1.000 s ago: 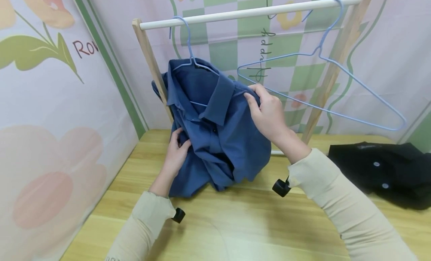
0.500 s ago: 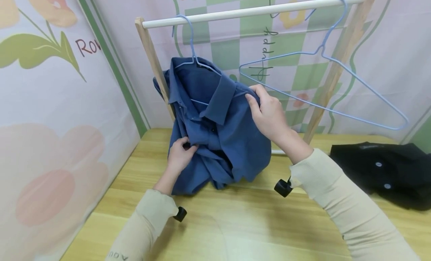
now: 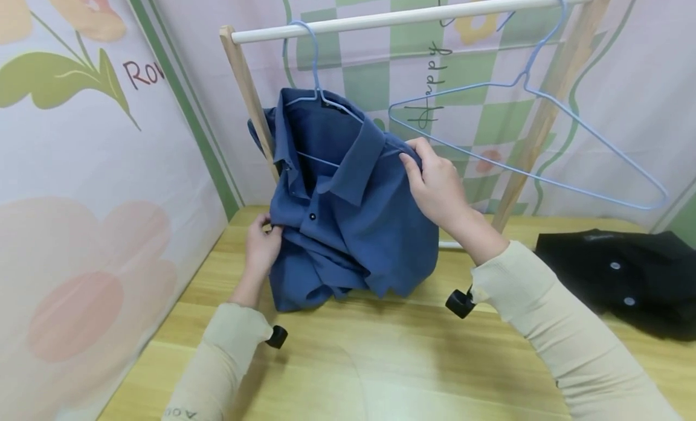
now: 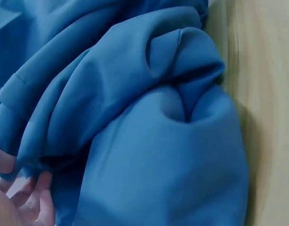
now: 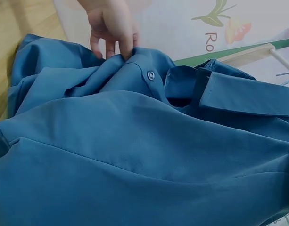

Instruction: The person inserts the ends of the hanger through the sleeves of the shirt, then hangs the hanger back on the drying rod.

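A dark blue collared shirt (image 3: 375,228) hangs on a light blue wire hanger (image 3: 316,64), its lower part bunched at the table. My left hand (image 3: 262,246) pinches the shirt's front edge on the left, below the collar; in the left wrist view its fingers (image 4: 44,197) show at the fabric's fold. With thumb and fingers my right hand (image 3: 437,178) grips the shirt's shoulder at the right. A button (image 3: 312,217) shows on the front placket, and the right wrist view shows the same button (image 5: 151,75) close to the left hand (image 5: 113,28).
The hangers hook over the white rail (image 3: 413,16) of a wooden-legged rack. To the right hangs a bare blue hanger (image 3: 592,137). A folded black garment (image 3: 614,276) lies on the wooden table (image 3: 380,360). A patterned cloth wall (image 3: 109,228) borders the left side.
My left hand has moved left, drawing the shirt's front edge with it, so the neck opening gapes wider and the button has shifted left. My right hand keeps its grip at the shoulder.
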The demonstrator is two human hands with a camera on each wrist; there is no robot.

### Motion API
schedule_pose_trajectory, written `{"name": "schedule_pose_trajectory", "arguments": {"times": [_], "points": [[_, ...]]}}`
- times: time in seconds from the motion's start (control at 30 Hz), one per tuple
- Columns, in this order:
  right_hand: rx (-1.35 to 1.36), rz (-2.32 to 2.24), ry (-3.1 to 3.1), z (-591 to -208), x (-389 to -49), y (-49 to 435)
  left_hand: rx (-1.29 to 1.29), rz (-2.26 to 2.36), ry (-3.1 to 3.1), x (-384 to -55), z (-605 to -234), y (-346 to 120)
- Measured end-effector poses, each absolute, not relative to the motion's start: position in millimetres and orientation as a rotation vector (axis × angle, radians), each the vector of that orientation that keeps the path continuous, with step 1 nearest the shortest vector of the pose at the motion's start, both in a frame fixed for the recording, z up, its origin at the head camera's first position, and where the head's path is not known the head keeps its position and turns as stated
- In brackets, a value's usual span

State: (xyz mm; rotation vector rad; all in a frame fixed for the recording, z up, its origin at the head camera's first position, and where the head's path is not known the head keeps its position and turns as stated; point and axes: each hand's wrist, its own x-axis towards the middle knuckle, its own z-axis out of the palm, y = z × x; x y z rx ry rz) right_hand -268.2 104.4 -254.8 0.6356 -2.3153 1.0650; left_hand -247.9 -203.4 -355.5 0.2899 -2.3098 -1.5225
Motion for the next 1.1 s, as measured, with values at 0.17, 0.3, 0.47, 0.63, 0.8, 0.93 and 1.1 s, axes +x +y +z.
{"name": "schedule_pose_trajectory", "arguments": {"times": [0.17,0.3,0.47,0.63,0.8,0.93,1.1], "points": [[0.635,1.073,-2.326,-255,-268,104,0.253,-1.474,-2.435,-248,-363,-211],[0.644,1.099,-2.363,-254,-267,107,0.250,-1.533,-2.423,-246,-366,-210],[0.672,1.123,-2.388,-254,-264,112,0.196,-1.652,-2.281,-242,-362,-203],[0.725,1.140,-2.374,-257,-260,117,0.095,-1.637,-2.206,-233,-358,-195],[0.812,1.149,-2.339,-260,-255,124,0.076,-1.611,-2.178,-225,-354,-188],[0.857,1.149,-2.333,-262,-252,129,0.073,-1.639,-2.129,-221,-349,-184],[0.877,1.157,-2.343,-261,-246,137,0.032,-1.643,-2.042,-218,-344,-178]]}}
